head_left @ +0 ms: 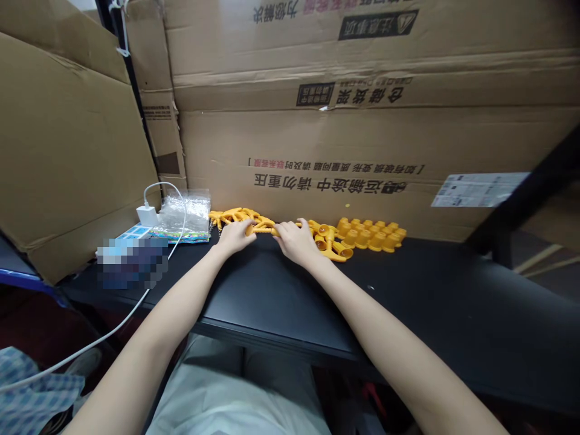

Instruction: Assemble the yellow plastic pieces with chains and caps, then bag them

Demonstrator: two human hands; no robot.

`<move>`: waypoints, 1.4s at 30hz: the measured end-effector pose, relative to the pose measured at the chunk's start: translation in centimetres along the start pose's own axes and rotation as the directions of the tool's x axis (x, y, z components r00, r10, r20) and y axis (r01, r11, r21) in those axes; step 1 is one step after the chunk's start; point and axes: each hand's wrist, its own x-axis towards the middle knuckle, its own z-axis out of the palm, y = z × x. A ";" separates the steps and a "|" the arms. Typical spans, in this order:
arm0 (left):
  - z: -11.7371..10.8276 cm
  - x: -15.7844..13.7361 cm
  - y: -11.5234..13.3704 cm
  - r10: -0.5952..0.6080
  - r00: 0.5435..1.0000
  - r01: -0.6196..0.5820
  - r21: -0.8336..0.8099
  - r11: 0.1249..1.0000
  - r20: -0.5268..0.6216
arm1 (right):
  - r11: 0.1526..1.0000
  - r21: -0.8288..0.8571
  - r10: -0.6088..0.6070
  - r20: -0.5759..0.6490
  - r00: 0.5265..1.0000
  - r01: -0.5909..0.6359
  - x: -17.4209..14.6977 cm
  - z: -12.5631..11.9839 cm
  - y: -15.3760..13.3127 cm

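Note:
Near the back of the black tabletop, a thin yellow plastic rod-like piece (263,230) stretches between my two hands. My left hand (235,237) has its fingers closed around the left end. The other end is pinched in my right hand (296,239), whose fingers partly hide it. Behind my left hand lies a pile of yellow hand-shaped plastic pieces (242,214), with small metal chains at its left side. Just right of my right hand are loose yellow pieces with hollow, cup-like ends (333,241). Beyond them, yellow plastic cups (369,234) stand upside down in rows.
Clear plastic bags (185,212) lie on colourful printed packs at the left. A white charger (146,215) trails a white cable (131,314) over the table edge. Large cardboard sheets (317,133) wall the back and left. A dark post (521,187) slants at right.

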 end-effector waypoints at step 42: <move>6.3 4.7 -1.1 -0.066 0.990 0.052 0.113 0.992 0.124 | 0.967 0.029 0.254 -0.144 0.956 -0.253 -1.8 1.7 4.9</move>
